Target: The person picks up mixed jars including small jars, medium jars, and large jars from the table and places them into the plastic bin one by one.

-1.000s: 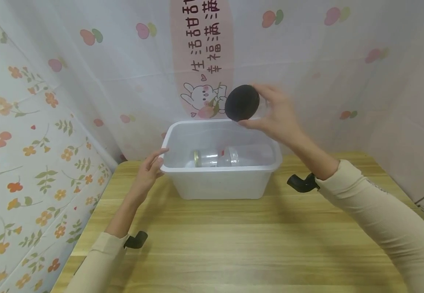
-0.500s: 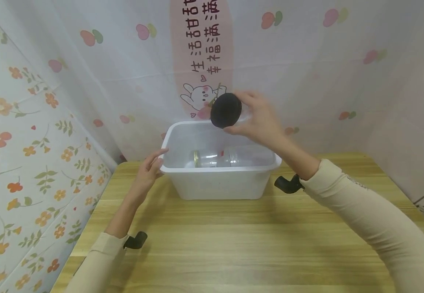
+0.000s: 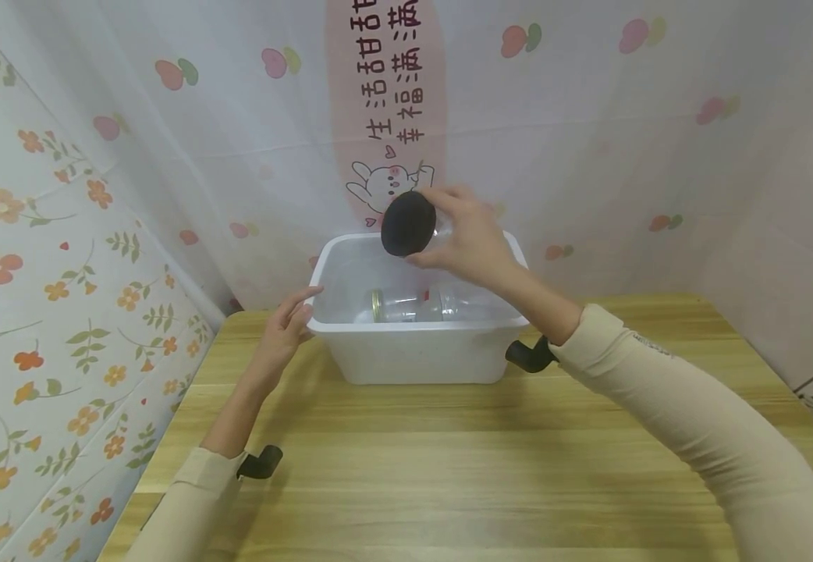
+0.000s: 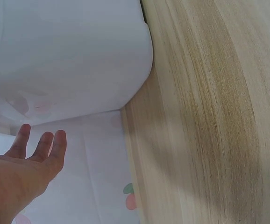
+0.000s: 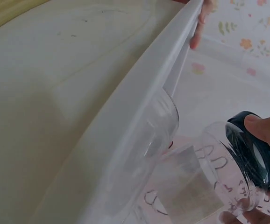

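My right hand (image 3: pixel 452 232) grips a clear jar with a black lid (image 3: pixel 407 224), held on its side above the back of a white plastic bin (image 3: pixel 413 351). In the right wrist view the jar (image 5: pixel 209 182) hangs beside the bin's wall (image 5: pixel 79 98), and my fingers (image 5: pixel 266 128) curl over the black lid (image 5: pixel 255 156). My left hand (image 3: pixel 285 328) rests with straight fingers against the bin's left front corner. In the left wrist view that left hand (image 4: pixel 30 165) is flat next to the bin's rounded corner (image 4: pixel 79 60). Two clear jars (image 3: pixel 410 305) lie inside the bin.
The bin stands at the back of a light wooden table (image 3: pixel 449 468). Floral and printed cloth walls (image 3: pixel 62 234) enclose the table at the left and the back. A black wrist mount (image 3: pixel 529 355) sits on each sleeve.
My right hand has carried the black-lidded jar left and slightly down, from above the bin's right end to above its middle. The left hand has stayed at the bin's corner.
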{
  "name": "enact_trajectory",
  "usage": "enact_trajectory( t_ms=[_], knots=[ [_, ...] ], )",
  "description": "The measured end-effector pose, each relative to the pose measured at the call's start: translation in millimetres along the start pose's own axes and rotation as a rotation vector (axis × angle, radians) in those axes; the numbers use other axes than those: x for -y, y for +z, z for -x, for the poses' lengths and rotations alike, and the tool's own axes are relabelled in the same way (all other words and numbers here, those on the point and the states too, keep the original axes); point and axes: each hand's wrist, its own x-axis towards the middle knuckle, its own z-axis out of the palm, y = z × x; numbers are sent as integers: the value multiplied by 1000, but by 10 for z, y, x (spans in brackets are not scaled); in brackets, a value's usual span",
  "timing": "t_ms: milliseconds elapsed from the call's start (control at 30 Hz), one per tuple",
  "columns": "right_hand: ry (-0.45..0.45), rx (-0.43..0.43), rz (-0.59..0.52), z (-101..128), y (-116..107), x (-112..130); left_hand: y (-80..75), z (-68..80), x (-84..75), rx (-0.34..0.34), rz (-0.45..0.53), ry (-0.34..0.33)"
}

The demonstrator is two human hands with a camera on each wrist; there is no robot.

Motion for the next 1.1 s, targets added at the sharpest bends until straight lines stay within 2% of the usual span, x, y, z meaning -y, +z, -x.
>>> enact_trajectory(
  t_ms=[233,700,1100],
  knots=[
    [52,70,-34,-28,77,46,-4,1,-3,3,3,-1],
    [21,90,23,-87,220,44,10,-9,-4,14,-16,17],
    [58,174,163,-141,439,53,15,6,15,13,-7,25]
  ],
)
